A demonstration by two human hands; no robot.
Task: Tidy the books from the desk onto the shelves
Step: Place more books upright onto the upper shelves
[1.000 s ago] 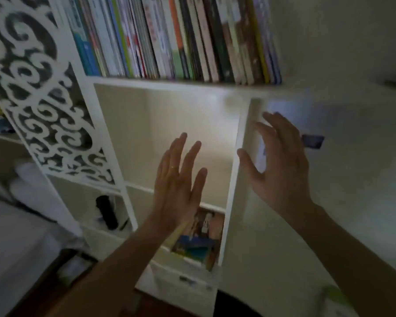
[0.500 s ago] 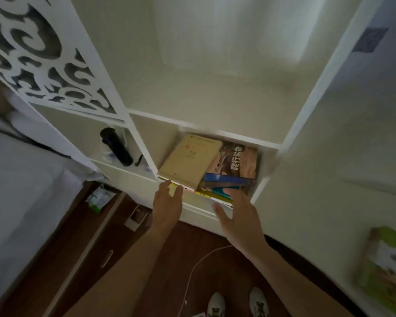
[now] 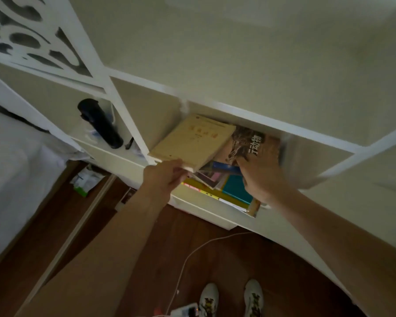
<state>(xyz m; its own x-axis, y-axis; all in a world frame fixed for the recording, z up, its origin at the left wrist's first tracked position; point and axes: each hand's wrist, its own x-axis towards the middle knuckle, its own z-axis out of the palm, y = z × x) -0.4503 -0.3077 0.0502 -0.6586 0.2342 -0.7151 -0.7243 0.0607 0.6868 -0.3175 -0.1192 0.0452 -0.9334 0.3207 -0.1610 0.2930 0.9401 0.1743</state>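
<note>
A low cubby of the white shelf unit (image 3: pixel 272 124) holds a loose pile of books. On top lies a tan book (image 3: pixel 192 143), tilted, with its near corner sticking out of the cubby. My left hand (image 3: pixel 165 177) pinches that near edge. To its right a brown picture book (image 3: pixel 249 143) lies under my right hand (image 3: pixel 261 177), whose fingers press down on its cover. Below them show a blue book (image 3: pixel 226 167), a teal book (image 3: pixel 236 191) and a yellow one (image 3: pixel 201 191), lying flat.
A black flask (image 3: pixel 101 124) stands in the cubby to the left. The wide compartment above is bare. A white cable (image 3: pixel 192 255) runs over the wooden floor by my shoes (image 3: pixel 231 296). White bedding (image 3: pixel 14 161) lies at the left.
My view dropped from the upper shelf to the low cubby. Both hands came down from the open air onto the book pile; the left now grips the tan book's edge.
</note>
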